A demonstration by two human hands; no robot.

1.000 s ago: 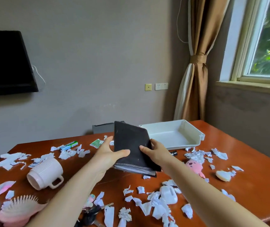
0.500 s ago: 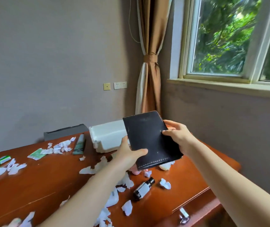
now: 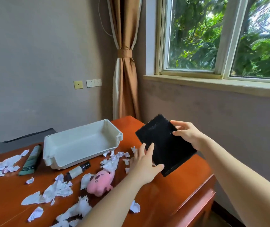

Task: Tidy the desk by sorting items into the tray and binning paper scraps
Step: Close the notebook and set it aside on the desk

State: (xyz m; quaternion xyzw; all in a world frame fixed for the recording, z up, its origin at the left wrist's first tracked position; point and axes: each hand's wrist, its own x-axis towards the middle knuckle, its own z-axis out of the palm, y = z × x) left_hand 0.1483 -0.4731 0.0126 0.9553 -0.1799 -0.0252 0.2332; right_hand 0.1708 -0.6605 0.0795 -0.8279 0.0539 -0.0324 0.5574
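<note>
At nine o'clock in the view, torn paper scraps (image 3: pixel 1 166) are lying across the desk (image 3: pixel 171 190), and a dark green tube (image 3: pixel 31 158) is resting just beside the white tray (image 3: pixel 82 143), which is sitting empty at about ten o'clock from the hands. A small black-capped bottle (image 3: pixel 77 171) and a pink plush toy (image 3: pixel 100 181) are lying among more scraps in front of the tray.

The left hand (image 3: pixel 144 164) is propping the near edge of the black notebook (image 3: pixel 164 144), thumb curled under its lower corner and fingers spread flat and loose on the cover. The right hand (image 3: pixel 188 134) is pinching the far edge at two o'clock, fingers closed over the cover.

A second ago the notebook was being held upright in front of the tray; now it is lying flatter and has swung out to the right, hovering over the desk's right-hand corner, with the tray off to its left. That suggests the notebook is being turned and squared up rather than set down. It is not yet in the tray, and nothing else is either, so sorting is barely begun and the scraps are all waiting to be binned. No bin is showing.
</note>
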